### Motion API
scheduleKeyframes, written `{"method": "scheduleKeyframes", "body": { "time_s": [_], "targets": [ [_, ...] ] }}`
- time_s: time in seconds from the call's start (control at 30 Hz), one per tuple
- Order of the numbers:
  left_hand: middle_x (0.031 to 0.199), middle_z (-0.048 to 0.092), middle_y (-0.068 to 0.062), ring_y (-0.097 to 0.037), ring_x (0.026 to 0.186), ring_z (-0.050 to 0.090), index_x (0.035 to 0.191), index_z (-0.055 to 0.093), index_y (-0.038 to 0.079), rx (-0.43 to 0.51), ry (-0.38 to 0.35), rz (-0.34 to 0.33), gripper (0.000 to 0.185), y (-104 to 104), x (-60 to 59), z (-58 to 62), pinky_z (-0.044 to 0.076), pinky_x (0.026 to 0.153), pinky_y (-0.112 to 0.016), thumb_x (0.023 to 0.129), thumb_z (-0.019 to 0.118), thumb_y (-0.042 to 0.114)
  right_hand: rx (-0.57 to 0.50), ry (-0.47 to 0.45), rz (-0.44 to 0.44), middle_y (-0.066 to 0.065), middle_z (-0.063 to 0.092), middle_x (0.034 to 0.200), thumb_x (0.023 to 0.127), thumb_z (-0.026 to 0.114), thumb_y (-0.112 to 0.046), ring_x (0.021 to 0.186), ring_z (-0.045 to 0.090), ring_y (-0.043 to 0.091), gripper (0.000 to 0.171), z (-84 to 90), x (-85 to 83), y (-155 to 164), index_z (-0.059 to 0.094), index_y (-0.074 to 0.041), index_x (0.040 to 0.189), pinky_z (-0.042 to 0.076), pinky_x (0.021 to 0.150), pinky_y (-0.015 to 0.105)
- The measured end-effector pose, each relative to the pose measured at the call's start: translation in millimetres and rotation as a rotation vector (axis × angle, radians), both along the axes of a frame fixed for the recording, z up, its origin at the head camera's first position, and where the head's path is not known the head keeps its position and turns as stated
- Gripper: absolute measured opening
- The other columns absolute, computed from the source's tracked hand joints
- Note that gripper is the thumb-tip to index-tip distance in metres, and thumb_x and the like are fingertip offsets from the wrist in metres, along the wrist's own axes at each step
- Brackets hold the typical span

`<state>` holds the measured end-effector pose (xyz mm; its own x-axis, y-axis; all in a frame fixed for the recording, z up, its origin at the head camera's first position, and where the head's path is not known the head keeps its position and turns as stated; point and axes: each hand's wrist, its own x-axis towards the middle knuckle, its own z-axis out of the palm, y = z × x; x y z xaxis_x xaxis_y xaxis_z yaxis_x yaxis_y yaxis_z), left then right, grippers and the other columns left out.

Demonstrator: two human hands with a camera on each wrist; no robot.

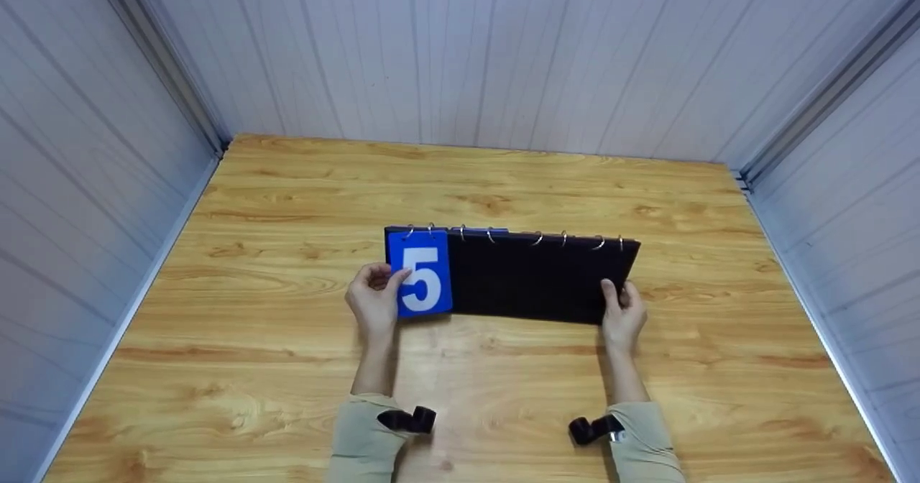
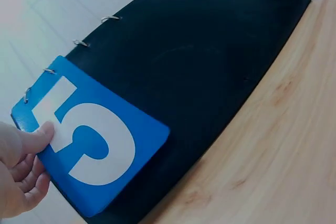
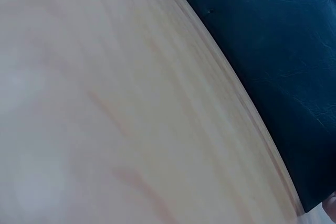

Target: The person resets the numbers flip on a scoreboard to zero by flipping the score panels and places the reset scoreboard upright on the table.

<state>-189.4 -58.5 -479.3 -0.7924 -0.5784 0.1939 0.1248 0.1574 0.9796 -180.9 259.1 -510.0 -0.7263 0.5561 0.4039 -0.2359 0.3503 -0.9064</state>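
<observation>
Table: a wooden table [image 1: 287,368] filled the booth floor, grey ribbed walls [image 1: 503,52] rising behind and on both sides of it.
Flip board: a black ring-bound board [image 1: 532,278] stood near the table's middle, leaning back, metal rings [image 1: 535,238] along its top edge.
Card: a blue card with a white 5 [image 1: 421,280] hung from the rings at the board's left end, flat against its face.
Left hand: the left hand [image 1: 374,300] pinched the card's left edge, thumb on the front.
Right hand: the right hand [image 1: 624,314] gripped the board's lower right corner, thumb on its face.
</observation>
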Motion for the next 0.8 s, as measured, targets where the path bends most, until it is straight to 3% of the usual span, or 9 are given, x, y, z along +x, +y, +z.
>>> {"method": "scheduleKeyframes", "body": {
  "time_s": [0.27,0.5,0.63,0.8],
  "targets": [
    [0.071,0.062,-0.013,-0.019,0.063,0.057,0.076,0.063,-0.005,-0.128,-0.059,0.002,0.018,-6,5.4,8.5,0.047,0.056,-0.019,0.069,0.075,0.006,0.009,-0.003,-0.002,0.001,0.032,0.051,0.081,0.062,0.001,0.049,0.029,0.005,0.023,-0.8,-1.2,-1,0.046,0.011,0.068,0.023,0.046,0.017],
    [0.068,0.061,-0.01,-0.018,0.06,0.055,0.077,0.064,-0.004,-0.277,0.051,0.003,0.014,-7,17.3,9.4,0.046,0.055,-0.022,0.071,0.073,0.005,0.009,-0.018,-0.01,-0.002,0.03,0.05,0.081,0.063,-0.006,0.049,0.028,0.005,0.03,-19.2,-9.3,8,0.042,0.006,0.064,0.022,0.046,0.02],
    [0.07,0.061,-0.011,-0.018,0.06,0.056,0.085,0.064,-0.005,-0.244,0.078,-0.032,0.016,-8,25.3,12.7,0.045,0.054,-0.017,0.073,0.071,0.003,0.02,-0.041,-0.024,-0.006,0.029,0.05,0.082,0.064,-0.011,0.048,0.026,0.004,0.035,-28.6,-14.0,13,0.038,0.002,0.063,0.021,0.046,0.019],
    [0.079,0.062,-0.016,-0.019,0.069,0.057,0.097,0.06,-0.007,-0.091,0.15,-0.149,0.015,-11,36.1,19.2,0.047,0.06,-0.017,0.083,0.057,-0.004,0.021,-0.021,-0.017,-0.005,0.028,0.05,0.081,0.064,-0.009,0.047,0.025,0.003,0.035,-27.5,-13.5,13,0.038,0.004,0.063,0.02,0.045,0.019]
  ]
}}
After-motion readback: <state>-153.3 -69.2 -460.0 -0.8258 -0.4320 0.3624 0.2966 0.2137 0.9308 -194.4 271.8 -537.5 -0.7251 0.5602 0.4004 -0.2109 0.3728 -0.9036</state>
